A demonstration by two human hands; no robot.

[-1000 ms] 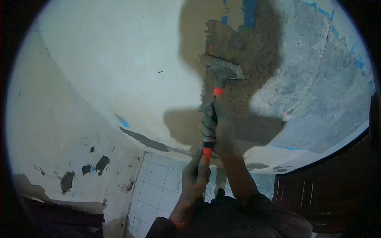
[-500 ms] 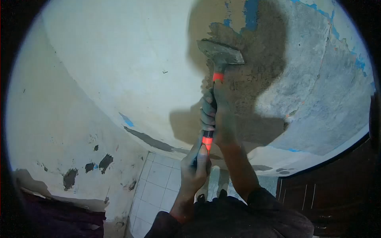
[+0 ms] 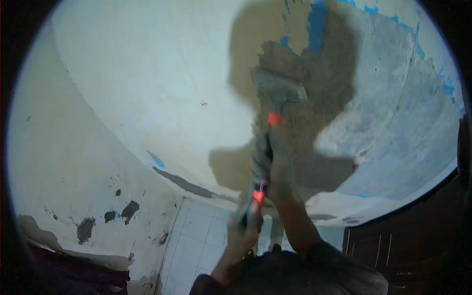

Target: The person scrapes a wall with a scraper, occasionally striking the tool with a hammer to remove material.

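In the head view, both hands are clamped on a long-handled scraper with a grey metal blade and an orange-and-black grip, one hand above the other along the shaft. The right hand is wrapped around the middle of the handle, just below the upper orange band, and the left hand closes around the lower end at the second orange band, nearer the body. The scraper's long axis runs almost upright in the picture, leaning slightly to the right, with the blade pointing up and away from the person. The wide blade lies flat against the wall at the left edge of a rough brown-grey patch of bare plaster, where the cream-white painted wall ends. Motion blurs the blade and both hands. Flecks of blue paint border the bare patch at the top. Low on the left, the paint shows dark chipped spots. Below the hands lies a white tiled floor, and a dark wooden door stands at the far right. A shadow of the arms and tool falls across the wall behind the scraper.
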